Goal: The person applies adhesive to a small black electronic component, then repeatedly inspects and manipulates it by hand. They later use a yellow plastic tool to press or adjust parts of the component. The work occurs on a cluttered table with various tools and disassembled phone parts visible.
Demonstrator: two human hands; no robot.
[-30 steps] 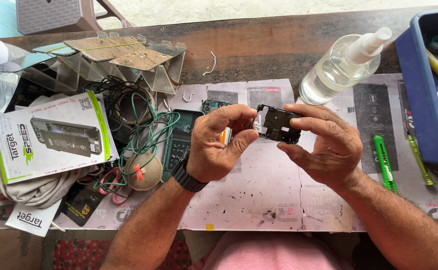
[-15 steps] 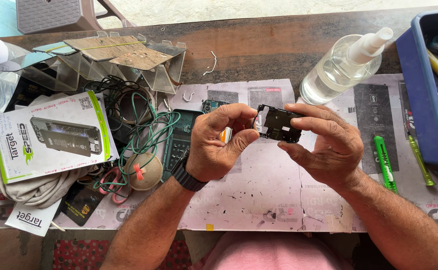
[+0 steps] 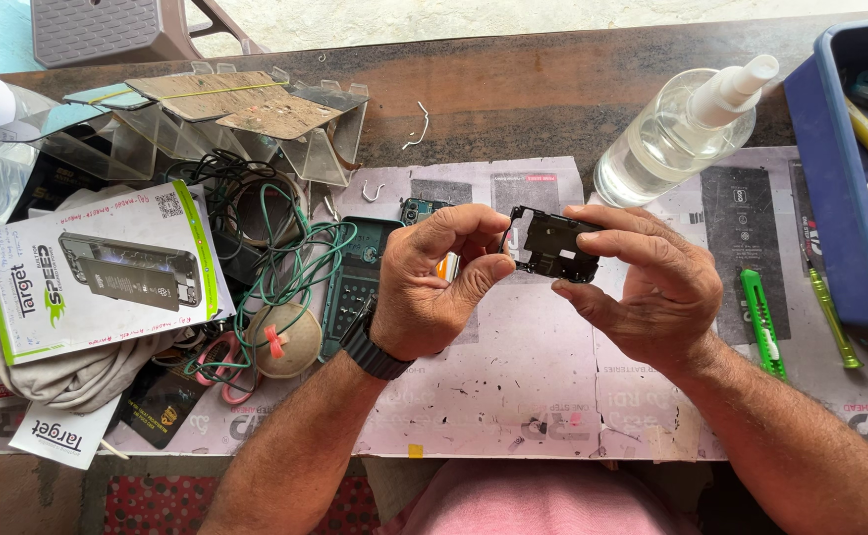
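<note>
So both hands were up over the mat (image 3: 513, 396), and the small black plate (image 3: 553, 245) was pinched between them, held in the air above the middle of the bench rather than lying on anything. The left hand (image 3: 434, 282) had its thumb and first fingers curled shut on the plate's left edge, the rest of the fingers loosely folded, a dark watch (image 3: 373, 347) on that wrist. The right hand (image 3: 647, 287) was closed on the right edge the same way, fingertips along the top and thumb underneath. Looked to me like an inspection or a flip-over kind of hold. If you were doing this yourself I'd say the grip was about right: edges only, nothing pressing on the flat middle, because a thin stamped piece like that probably bends easy. I'd also keep it over the mat so a dropped bit landed somewhere visible and not in the tangle of green wire (image 3: 295, 258) just to the left. The opened phone (image 3: 360, 277) sat right behind the left hand, the spray bottle (image 3: 672, 134) stood well clear up top right, and the green knife (image 3: 761, 322) lay beside the right wrist, so nothing was really in the way
</note>
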